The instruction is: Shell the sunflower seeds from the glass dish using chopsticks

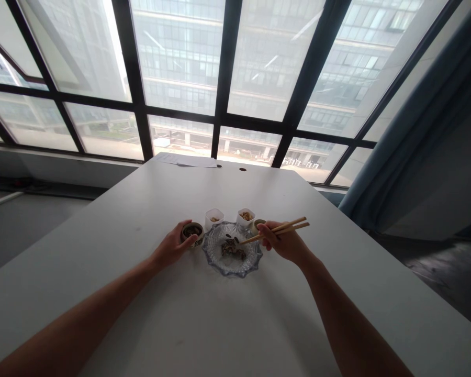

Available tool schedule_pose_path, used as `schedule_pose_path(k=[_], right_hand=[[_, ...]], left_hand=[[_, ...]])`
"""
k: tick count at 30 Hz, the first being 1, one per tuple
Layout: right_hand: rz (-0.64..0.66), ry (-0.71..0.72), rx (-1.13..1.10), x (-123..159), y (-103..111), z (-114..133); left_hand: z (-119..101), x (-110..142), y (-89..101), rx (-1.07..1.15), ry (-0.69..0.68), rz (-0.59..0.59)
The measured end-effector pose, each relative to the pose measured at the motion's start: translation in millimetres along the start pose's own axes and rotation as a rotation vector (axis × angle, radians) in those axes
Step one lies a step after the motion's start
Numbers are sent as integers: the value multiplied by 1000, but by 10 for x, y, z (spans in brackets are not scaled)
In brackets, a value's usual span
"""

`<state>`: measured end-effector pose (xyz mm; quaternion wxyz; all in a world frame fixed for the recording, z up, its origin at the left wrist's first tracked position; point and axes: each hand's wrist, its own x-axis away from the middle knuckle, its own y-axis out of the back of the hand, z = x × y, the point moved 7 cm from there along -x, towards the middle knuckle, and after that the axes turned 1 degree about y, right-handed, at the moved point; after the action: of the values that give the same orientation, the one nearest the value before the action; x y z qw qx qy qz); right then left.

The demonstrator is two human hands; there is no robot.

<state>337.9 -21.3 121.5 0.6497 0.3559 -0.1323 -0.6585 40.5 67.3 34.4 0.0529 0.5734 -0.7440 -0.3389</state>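
My left hand (174,245) wraps round a small round bowl (192,234) with dark bits in it, standing on the white table (227,319). My right hand (281,242) grips a pair of wooden chopsticks (279,229). Their tips reach over a clear glass dish (233,255) that holds a small heap of dark and pale pieces (231,247). Behind the dish stand two small white square cups (214,217) (245,217) with yellowish bits. Another small cup (257,225) is partly hidden by my right hand.
Sheets of paper (188,160) lie at the table's far edge, beside two small round holes (242,169). Large dark-framed windows (223,84) stand behind the table. A blue-grey curtain (412,131) hangs at the right, with dark floor (447,272) below it.
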Motion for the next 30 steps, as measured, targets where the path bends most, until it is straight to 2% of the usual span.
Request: schedule_pose_path(k=[7, 15, 22, 25, 30], right_hand=[[-65, -53, -62, 4, 114, 1], [-10, -17, -27, -11, -46, -25], [-43, -26, -81, 2, -48, -51], [-118, -70, -183, -8, 15, -73], [-337, -217, -356, -15, 205, -150]], left_hand=[[-21, 4, -3, 10, 7, 14], [5, 5, -3, 0, 6, 9], [21, 0, -12, 14, 15, 17], [15, 0, -12, 17, 15, 22], [-1, 3, -11, 17, 14, 21]])
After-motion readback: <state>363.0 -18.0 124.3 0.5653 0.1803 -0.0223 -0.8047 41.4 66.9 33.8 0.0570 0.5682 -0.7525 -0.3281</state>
